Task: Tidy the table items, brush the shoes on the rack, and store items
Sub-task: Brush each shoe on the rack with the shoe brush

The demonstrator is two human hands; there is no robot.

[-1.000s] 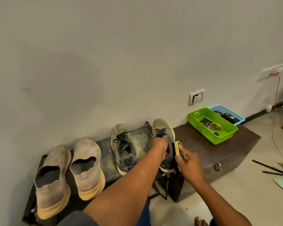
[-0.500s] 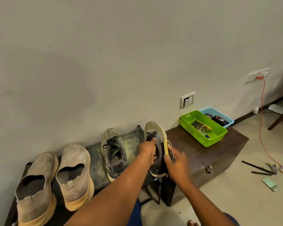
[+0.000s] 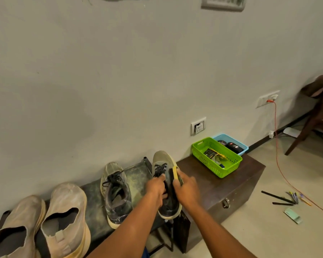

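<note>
Shifted up and forward since the earlier frame: right hand [image 3: 185, 189] with yellow brush [image 3: 176, 175], now higher along the outer flank of the laced sneaker [image 3: 163, 181], nearer the lace zone. View also tipped up, more wall showing.

Left hand [image 3: 155, 189] gripping the sneaker, fingers curled into the opening by the tongue, thumb side over the laces. Right hand wrapped round the brush, bristles pressed to the sneaker's right side; bristle face itself hidden behind the fingers.

Sneaker held tilted at the right end of the shoe rack [image 3: 136, 174], toe toward the wall, heel toward the body, long axis running away from the camera. Brush just right of it, touching. Probably next stroke along that axis, toe to heel, right hand doing the work, left only steadying.

Second sneaker [image 3: 116, 192] flat on the rack just left. Tan slip-ons [image 3: 63, 216] further left, apparently not yet brushed. Green basket [image 3: 198, 148] on the brown chest [image 3: 241, 187], well apart.
</note>
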